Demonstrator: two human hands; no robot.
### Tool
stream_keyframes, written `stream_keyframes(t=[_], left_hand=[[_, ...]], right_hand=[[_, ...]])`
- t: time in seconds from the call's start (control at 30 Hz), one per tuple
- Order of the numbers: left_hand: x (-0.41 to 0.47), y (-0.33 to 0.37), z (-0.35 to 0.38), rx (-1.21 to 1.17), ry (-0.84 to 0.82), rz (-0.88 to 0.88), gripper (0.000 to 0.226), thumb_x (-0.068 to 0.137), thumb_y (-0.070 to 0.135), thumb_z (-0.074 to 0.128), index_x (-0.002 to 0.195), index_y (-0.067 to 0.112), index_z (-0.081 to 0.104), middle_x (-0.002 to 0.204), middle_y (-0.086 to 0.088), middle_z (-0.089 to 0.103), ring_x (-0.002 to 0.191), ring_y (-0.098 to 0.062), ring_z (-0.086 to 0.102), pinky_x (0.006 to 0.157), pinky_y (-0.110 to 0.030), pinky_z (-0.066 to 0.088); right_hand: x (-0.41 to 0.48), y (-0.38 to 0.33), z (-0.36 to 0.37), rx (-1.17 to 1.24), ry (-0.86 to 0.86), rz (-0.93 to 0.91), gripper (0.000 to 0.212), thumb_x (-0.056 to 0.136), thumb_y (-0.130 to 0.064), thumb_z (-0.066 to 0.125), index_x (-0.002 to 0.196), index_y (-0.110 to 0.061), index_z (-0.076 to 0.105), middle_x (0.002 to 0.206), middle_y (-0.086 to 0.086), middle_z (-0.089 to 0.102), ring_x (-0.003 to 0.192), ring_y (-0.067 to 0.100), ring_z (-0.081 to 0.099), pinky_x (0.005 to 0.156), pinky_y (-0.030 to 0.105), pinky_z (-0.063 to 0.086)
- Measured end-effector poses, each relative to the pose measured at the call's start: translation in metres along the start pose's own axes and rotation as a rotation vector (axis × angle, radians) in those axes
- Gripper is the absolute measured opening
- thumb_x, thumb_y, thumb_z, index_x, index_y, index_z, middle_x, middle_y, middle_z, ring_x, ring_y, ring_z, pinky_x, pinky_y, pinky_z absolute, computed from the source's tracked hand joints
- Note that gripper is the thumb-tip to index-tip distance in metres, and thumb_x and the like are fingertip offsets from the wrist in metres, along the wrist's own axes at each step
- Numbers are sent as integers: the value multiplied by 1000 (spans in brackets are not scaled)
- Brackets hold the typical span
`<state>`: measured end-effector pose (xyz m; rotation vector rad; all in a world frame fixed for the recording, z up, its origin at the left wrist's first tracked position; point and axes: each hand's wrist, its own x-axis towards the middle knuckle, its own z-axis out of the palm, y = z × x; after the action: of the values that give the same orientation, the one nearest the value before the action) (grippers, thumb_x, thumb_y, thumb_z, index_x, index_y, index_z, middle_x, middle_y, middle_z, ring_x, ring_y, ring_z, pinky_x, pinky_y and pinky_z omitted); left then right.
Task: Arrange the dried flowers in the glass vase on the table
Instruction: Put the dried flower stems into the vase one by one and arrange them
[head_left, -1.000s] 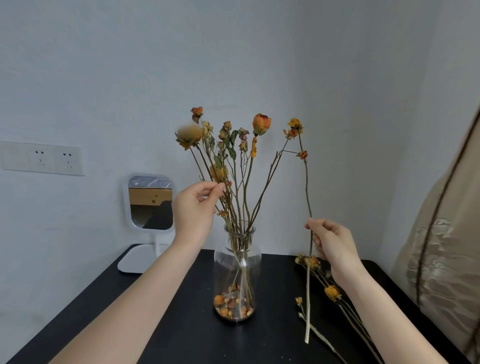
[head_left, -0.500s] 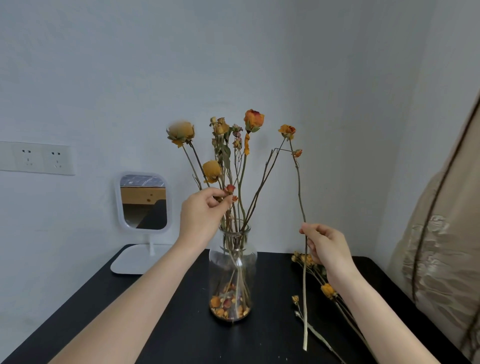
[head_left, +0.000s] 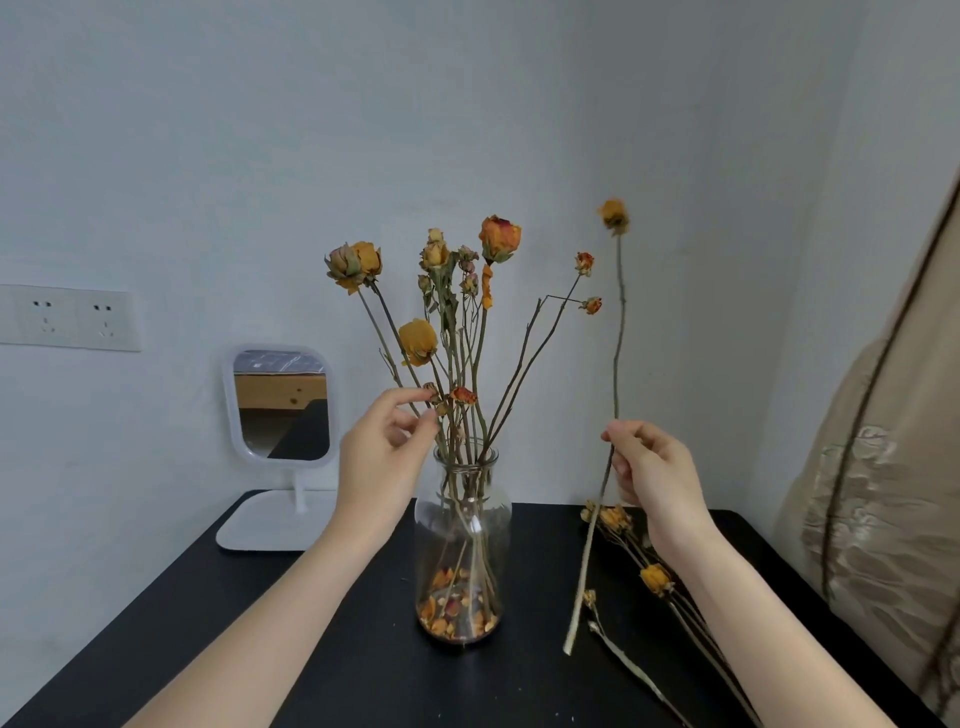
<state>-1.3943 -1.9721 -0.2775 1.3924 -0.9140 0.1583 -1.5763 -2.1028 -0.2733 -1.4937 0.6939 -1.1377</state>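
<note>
A clear glass vase (head_left: 462, 525) stands mid-table on the black table (head_left: 322, 670), with loose petals at its bottom and several dried orange and yellow flowers (head_left: 452, 332) rising from its neck. My left hand (head_left: 382, 457) is just left of the neck, thumb and forefinger apart around a thin stem there, touching it lightly. My right hand (head_left: 654, 475) pinches one long dried flower stem (head_left: 618, 332) held upright to the right of the vase, its yellow head high and its cut end hanging just above the table.
More dried flowers (head_left: 649, 577) lie on the table at the right, under my right arm. A small white standing mirror (head_left: 283, 405) is at the back left, below a wall socket (head_left: 70, 317). A beige curtain (head_left: 883, 499) hangs at the right edge.
My right hand raised the single stem and carried it slightly right, away from the bunch. My left hand dropped lower toward the vase neck and loosened its fingers on the stems.
</note>
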Motion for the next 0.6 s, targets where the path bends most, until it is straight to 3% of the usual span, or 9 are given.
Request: stream_keyframes(t=[0.07, 0.13, 0.23, 0.3, 0.4, 0.5, 0.6], left_hand=[[-11, -14, -3, -9, 44, -29, 19, 86, 11, 58, 100, 23, 56, 79, 6, 58, 72, 5, 56, 58, -4, 43], [-17, -28, -2, 24, 0, -118, 27, 83, 9, 61, 104, 23, 49, 89, 4, 56, 80, -2, 54, 62, -5, 42], [-15, -45, 6, 85, -284, -282, 57, 77, 17, 72, 124, 23, 40, 115, 8, 48, 104, -7, 47, 88, -19, 38], [-10, -50, 11, 111, -449, -308, 71, 73, 26, 77, 131, 24, 36, 120, 15, 42, 113, -4, 40, 95, -25, 32], [-4, -51, 22, 72, -538, -301, 67, 69, 38, 78, 121, 31, 38, 108, 26, 46, 101, 4, 45, 89, -17, 36], [-5, -53, 32, 52, -483, -287, 62, 67, 41, 78, 115, 32, 40, 98, 28, 50, 88, 9, 48, 69, -7, 35], [-7, -56, 34, 99, -417, -232, 56, 67, 43, 78, 109, 35, 42, 94, 29, 51, 84, 12, 48, 66, -6, 34]], right_hand=[[3, -9, 1, 54, 21, -58, 21, 97, -21, 46, 81, -14, 58, 56, 0, 41, 40, 4, 32, 38, 15, 28], [7, -19, 1, 91, 49, -123, 22, 98, -20, 43, 79, -15, 54, 56, -1, 41, 38, 2, 32, 37, 14, 29], [14, -34, 3, 104, 84, -223, 24, 99, -20, 40, 78, -15, 49, 57, -1, 41, 38, 2, 32, 37, 14, 29], [18, -42, 5, 107, 101, -274, 24, 100, -20, 38, 78, -16, 47, 57, -1, 40, 39, 2, 33, 38, 14, 29], [25, -51, 9, 101, 121, -325, 24, 100, -20, 37, 78, -16, 45, 58, -1, 41, 40, 2, 33, 39, 15, 30], [32, -55, 16, 88, 142, -345, 25, 100, -19, 35, 78, -18, 45, 58, -3, 42, 41, 2, 35, 39, 14, 30], [39, -58, 25, 111, 145, -353, 25, 101, -18, 34, 78, -19, 45, 58, -3, 42, 42, 2, 37, 40, 14, 32]])
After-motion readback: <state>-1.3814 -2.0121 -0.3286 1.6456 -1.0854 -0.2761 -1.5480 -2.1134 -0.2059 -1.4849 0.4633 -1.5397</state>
